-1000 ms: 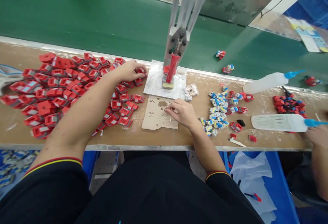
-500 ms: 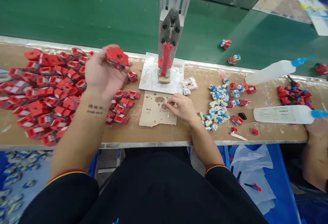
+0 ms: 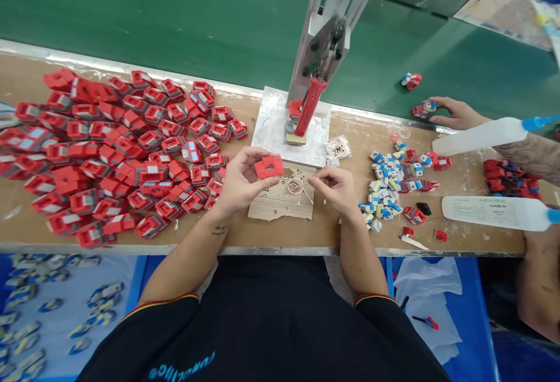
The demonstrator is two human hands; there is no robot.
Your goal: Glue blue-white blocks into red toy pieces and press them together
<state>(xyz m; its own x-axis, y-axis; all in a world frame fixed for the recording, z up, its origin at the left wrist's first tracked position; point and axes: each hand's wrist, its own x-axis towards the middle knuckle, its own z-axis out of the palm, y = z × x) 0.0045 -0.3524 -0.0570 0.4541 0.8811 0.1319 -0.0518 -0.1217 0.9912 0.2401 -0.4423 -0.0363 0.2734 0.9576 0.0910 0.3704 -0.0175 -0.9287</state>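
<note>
My left hand point(image 3: 240, 186) grips a red plastic part point(image 3: 269, 167) with a hole through it, tilted in front of my chest. My right hand point(image 3: 338, 191) pinches a thin stick like a cotton swab point(image 3: 304, 184), its far end at a small round dish point(image 3: 295, 186). That dish rests on a piece of torn cardboard point(image 3: 268, 210), stained with dark spots. Other swab-like sticks lie by the dish. To the left spreads a big pile of red and grey plastic parts point(image 3: 151, 140).
Behind the cardboard stands a toggle press with a red handle point(image 3: 311, 105) on a metal plate point(image 3: 271, 115). Small white, blue and yellow parts point(image 3: 387, 186) lie right, beside two squeeze bottles point(image 3: 494, 213). A co-worker's hand point(image 3: 455, 115) touches a part on the green belt point(image 3: 175, 14).
My left hand has brought the red part from above the pile to beside the dish. My right hand has shifted slightly, still pinching the stick. A co-worker's hand has appeared at the belt.
</note>
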